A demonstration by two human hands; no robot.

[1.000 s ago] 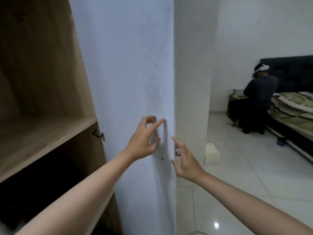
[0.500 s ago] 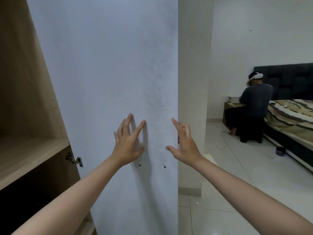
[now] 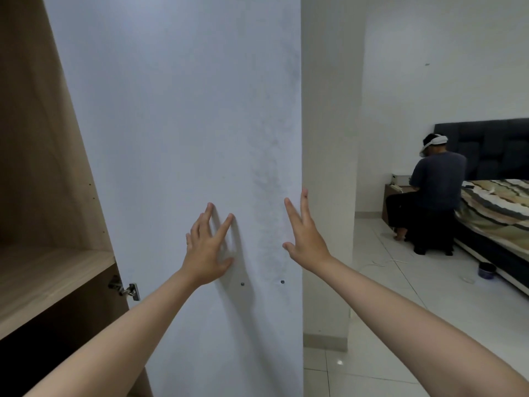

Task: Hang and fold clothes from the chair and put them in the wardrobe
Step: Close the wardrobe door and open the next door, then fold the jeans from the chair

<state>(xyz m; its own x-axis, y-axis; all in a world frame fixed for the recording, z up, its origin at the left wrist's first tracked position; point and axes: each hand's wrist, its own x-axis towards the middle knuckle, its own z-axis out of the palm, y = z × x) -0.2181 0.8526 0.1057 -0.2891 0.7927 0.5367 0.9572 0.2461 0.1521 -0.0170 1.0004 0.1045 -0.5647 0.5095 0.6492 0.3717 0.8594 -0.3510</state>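
Note:
The wardrobe's white door [image 3: 177, 133] stands open in front of me, showing its inner face. My left hand [image 3: 207, 247] rests flat on that face with fingers spread. My right hand [image 3: 305, 234] is open at the door's free edge, fingertips reaching past it. Neither hand holds anything. To the left is the wooden wardrobe interior with a bare shelf [image 3: 48, 279]. A metal hinge [image 3: 126, 289] joins door and carcass. No clothes or chair are in view.
A white wall pillar [image 3: 329, 167] stands just behind the door's edge. At the right, a person [image 3: 429, 196] sits with their back to me beside a bed [image 3: 498, 213] with a dark headboard. A white tiled floor [image 3: 400, 325] spreads out to the right.
The door has swung so more of its inner face shows and less wardrobe interior. Both hands have risen and flattened, the left onto the door, the right onto its edge.

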